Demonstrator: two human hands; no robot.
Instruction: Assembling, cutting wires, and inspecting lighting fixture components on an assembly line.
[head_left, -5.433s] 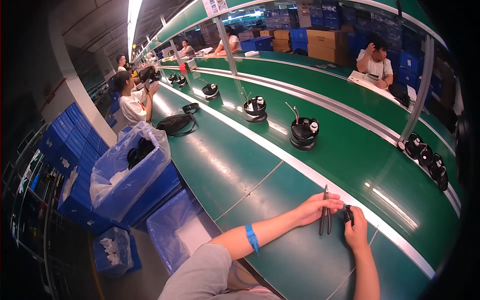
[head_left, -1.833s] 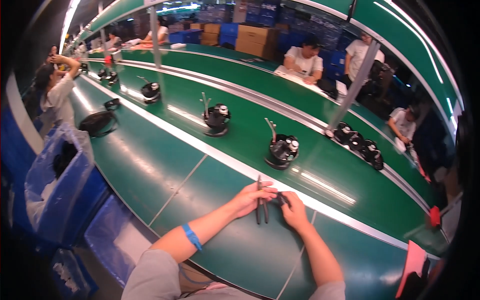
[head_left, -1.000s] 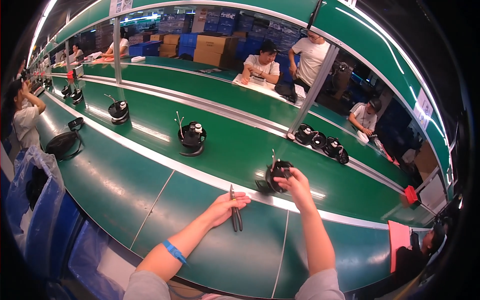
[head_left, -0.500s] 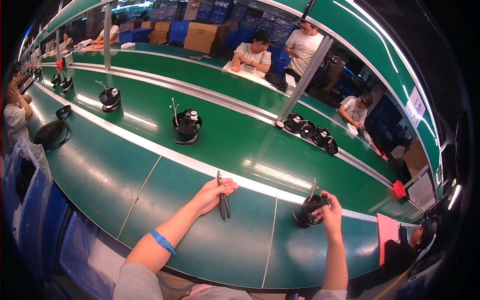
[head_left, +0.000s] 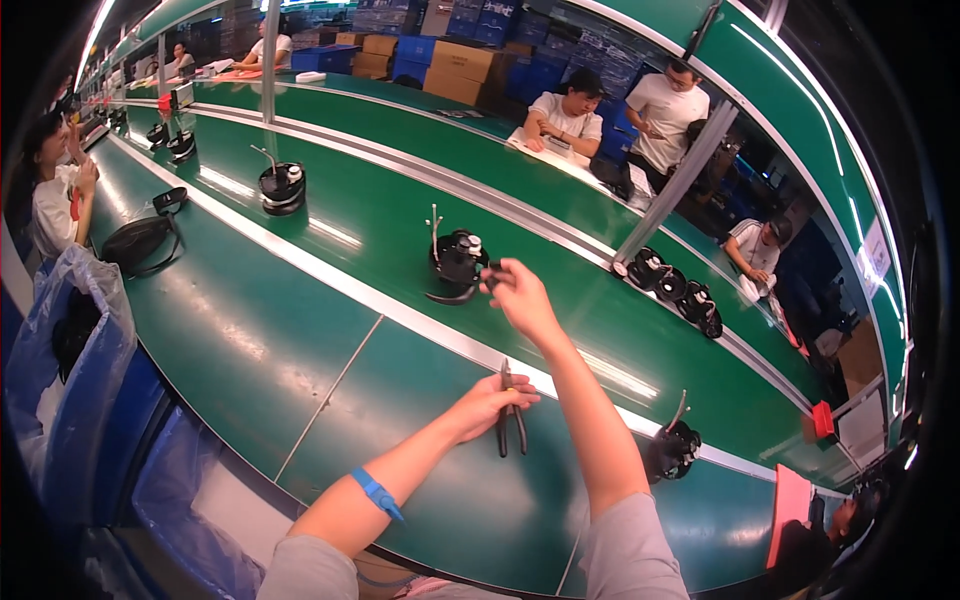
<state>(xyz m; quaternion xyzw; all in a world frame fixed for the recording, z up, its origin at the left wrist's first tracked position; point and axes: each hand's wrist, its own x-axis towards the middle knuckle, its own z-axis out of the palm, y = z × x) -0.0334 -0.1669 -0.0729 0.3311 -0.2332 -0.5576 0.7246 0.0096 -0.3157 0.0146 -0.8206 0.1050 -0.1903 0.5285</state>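
A pair of dark-handled pliers lies across my left hand, jaws pointing away from me, held by the thumb over the near bench. My right hand reaches forward over the green belt. Its fingers are closed at the right edge of a black round assembly, which has a white cap and an upright pale wire. A similar black assembly stands to the right at the near bench's far edge, partly hidden by my right arm.
More black assemblies stand on the belt at left, one nearest. Several black parts line the far rail. A black bag lies on the left bench. A metal post rises beyond the belt. People sit and stand around.
My right hand has let go of the right-hand assembly and moved forward and left to the one on the belt. My left hand still holds the pliers. The view has turned left.
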